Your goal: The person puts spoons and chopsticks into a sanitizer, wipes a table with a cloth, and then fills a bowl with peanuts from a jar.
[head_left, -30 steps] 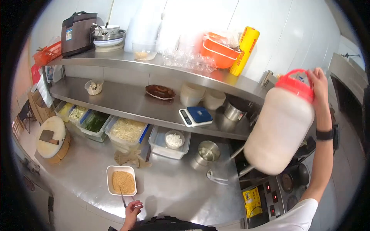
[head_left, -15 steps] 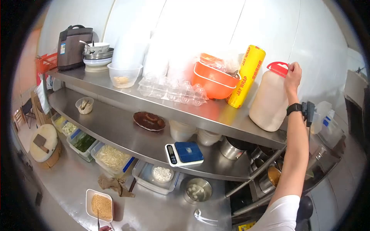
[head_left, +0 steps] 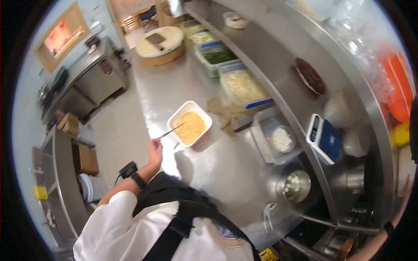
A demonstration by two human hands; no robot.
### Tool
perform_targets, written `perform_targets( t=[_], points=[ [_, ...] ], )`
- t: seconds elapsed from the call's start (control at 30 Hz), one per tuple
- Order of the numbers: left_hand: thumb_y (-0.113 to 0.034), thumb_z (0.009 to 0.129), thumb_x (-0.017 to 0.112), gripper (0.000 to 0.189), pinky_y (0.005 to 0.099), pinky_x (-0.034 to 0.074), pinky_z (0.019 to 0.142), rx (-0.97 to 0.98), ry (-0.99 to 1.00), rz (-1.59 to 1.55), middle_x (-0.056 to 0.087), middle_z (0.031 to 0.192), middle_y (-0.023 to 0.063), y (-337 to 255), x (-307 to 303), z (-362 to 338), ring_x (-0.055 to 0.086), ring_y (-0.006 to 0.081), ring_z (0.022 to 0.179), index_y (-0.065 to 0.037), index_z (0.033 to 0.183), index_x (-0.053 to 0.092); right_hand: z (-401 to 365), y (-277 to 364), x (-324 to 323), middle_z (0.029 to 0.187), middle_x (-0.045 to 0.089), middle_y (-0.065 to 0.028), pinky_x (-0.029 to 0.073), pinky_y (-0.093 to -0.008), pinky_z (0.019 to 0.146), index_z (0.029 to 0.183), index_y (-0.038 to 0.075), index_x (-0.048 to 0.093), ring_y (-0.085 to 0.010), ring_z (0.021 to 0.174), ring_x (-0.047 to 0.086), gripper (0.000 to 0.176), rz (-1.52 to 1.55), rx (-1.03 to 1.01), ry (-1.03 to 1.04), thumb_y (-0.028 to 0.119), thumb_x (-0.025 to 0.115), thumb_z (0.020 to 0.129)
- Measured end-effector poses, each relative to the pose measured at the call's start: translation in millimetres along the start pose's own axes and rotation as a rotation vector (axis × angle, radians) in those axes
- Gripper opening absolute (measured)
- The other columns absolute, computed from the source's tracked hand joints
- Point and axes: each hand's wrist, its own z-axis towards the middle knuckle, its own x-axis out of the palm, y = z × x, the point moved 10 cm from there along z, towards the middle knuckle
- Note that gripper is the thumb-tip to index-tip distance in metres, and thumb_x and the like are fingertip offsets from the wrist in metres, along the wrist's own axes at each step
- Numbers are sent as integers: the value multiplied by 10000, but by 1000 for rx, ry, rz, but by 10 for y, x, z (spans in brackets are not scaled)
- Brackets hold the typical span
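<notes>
My left hand is closed round the end of a thin dark-grey utensil. The other end of this utensil is sunk in yellow-brown crumbs, so its kind is hidden. A white square tub holds the crumbs on the steel counter. At the far right edge of the view, my right hand is up against or beside a pale plastic jug on the upper shelf. Blur and the dark lens rim obscure its fingers and most of the jug.
Lidded-style boxes of shredded food and greens line the counter's back. A cleaver lies on a round chopping block. Right of the tub are a brown cloth, a metal bowl and a shelf with a scale.
My view has swung left and down, toward the counter. My left hand and arm have come fully into sight. My right hand, earlier on the jug's red lid handle, now shows only at the edge.
</notes>
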Motion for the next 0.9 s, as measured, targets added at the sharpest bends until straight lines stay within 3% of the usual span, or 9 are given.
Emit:
perform_targets(
  t=[0.1,0.27,0.33,0.4,0.47,0.53,0.67,0.83,0.9],
  points=[
    [7,770,463,159,270,405,713,38,39,-15,473,882,66,-378,6,-5,467,139,778,-26,922,436,86,-224,67,1379,208,-205,209,-396,1026,1333,-22,171,-330,1244,252,730,-96,51,70,274,575,801],
    [20,739,437,222,280,409,730,350,-332,32,493,879,80,-547,-511,421,479,152,809,-21,956,451,326,-77,300,1378,221,-190,243,-411,1007,1335,-7,174,-338,1217,296,701,-134,59,143,265,559,816],
    [-68,783,471,236,292,408,760,312,-146,6,510,948,89,-366,-448,853,489,162,853,-27,1016,462,314,384,139,1378,226,-184,257,-417,1000,1336,-1,175,-342,1206,313,690,181,31,-7,261,553,822],
    [-243,839,504,334,297,412,782,-257,494,-20,516,1010,83,114,189,1084,491,179,895,-50,1106,448,-441,1933,-1323,1296,379,-169,332,-340,978,1254,0,383,-280,1176,394,396,742,21,-252,196,417,911],
    [-342,848,521,453,326,432,808,-460,743,-115,508,1015,95,170,554,1030,505,204,929,-69,1193,413,-1247,3165,-1777,1052,515,-146,413,-319,848,1089,-22,496,-243,971,503,246,1171,126,27,86,412,884],
    [-330,847,522,467,314,483,742,-480,953,-127,507,1002,116,197,880,992,540,215,873,-21,1177,408,-1914,4447,-2363,985,508,-118,402,-331,784,871,-3,551,-203,871,497,112,1054,-284,189,75,483,827],
    [-155,826,530,401,333,495,740,-564,1067,-294,515,1032,100,436,1276,961,545,202,871,-45,1182,384,-3514,5629,-1730,882,565,-89,454,-263,714,946,17,530,-178,770,581,154,1584,469,1038,-24,494,802],
    [59,691,420,376,284,504,590,-597,932,-426,525,822,117,440,964,856,570,187,667,54,1067,414,-4078,6706,-1820,904,571,-79,453,-252,715,991,20,523,-149,807,586,185,1760,588,1187,-15,498,812],
    [26,695,411,334,264,499,530,-656,943,-399,553,819,151,813,699,853,592,206,676,101,1020,429,-4002,7154,-1910,874,580,-63,429,-216,654,1005,28,524,-122,790,567,188,1688,290,1192,-5,481,825]
  ],
)
